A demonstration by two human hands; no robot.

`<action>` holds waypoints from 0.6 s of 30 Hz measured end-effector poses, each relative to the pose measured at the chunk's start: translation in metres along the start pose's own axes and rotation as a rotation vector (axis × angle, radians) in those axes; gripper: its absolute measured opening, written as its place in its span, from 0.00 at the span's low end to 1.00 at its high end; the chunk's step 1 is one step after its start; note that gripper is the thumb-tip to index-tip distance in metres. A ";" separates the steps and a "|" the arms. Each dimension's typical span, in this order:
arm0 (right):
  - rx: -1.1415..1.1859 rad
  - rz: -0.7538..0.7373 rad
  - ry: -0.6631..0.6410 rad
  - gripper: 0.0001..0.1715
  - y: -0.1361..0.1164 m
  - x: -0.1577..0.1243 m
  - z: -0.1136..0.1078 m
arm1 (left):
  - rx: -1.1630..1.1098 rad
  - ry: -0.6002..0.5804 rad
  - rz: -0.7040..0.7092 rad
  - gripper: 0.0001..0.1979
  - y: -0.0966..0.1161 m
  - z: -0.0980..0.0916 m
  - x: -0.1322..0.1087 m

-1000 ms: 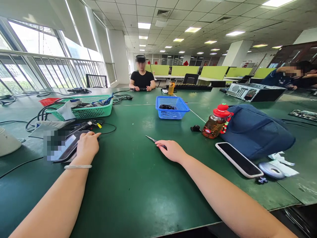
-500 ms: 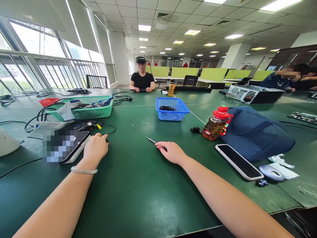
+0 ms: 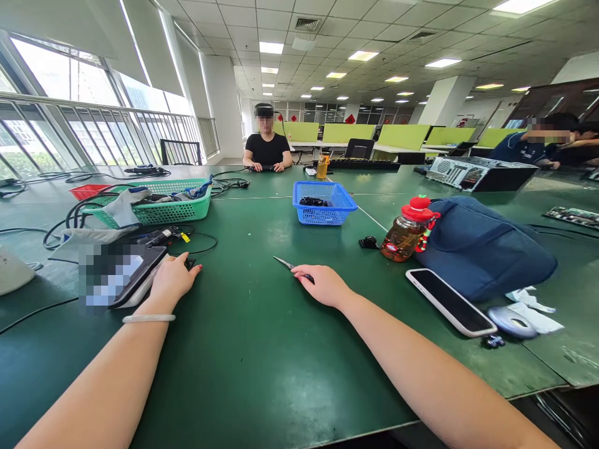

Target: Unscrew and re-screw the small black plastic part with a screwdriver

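My right hand [image 3: 322, 285] rests on the green table [image 3: 262, 349], closed around the dark handle of a pair of scissors [image 3: 283, 264]. Their slim metal blades are together and point away to the left. Most of the handle is hidden in my palm. On the left, my left hand [image 3: 171, 277] has its index finger and thumb around a small black object [image 3: 189, 263], mostly covered and too small to name. Close beside that hand lies a flat device with a dark frame and a pale edge [image 3: 152, 274]; its top is blurred out.
Cables and gloves fill a green basket [image 3: 182, 212]; a blue basket [image 3: 327, 215] holds black pieces. Rightward are a red-lidded bottle [image 3: 403, 236], a blue bag [image 3: 486, 249], a phone [image 3: 452, 304] and a tape roll [image 3: 512, 324]. A person [image 3: 267, 149] sits opposite.
My left hand has shifted slightly left toward the flat device, and more of the black object shows. My right hand and the scissors stay about where they were.
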State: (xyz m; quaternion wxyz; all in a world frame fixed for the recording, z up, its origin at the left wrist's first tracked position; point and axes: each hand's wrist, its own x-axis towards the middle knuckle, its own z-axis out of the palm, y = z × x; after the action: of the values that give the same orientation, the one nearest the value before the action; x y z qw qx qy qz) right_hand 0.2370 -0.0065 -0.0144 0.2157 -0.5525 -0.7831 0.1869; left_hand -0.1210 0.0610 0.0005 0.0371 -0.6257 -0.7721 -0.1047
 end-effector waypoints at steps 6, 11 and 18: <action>-0.002 0.003 -0.004 0.19 -0.001 0.000 -0.001 | 0.025 -0.017 0.064 0.27 -0.005 0.003 0.002; -0.013 0.003 -0.001 0.19 -0.001 -0.001 -0.001 | 0.041 0.010 0.119 0.29 -0.014 0.004 0.006; -0.012 0.006 0.002 0.19 -0.001 -0.001 -0.001 | 0.022 0.034 0.085 0.28 -0.023 0.007 0.013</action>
State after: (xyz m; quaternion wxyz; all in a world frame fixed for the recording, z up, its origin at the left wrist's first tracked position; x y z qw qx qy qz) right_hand 0.2367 -0.0073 -0.0131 0.2126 -0.5564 -0.7823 0.1824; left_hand -0.1456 0.0704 -0.0069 0.0617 -0.6556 -0.7452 -0.1052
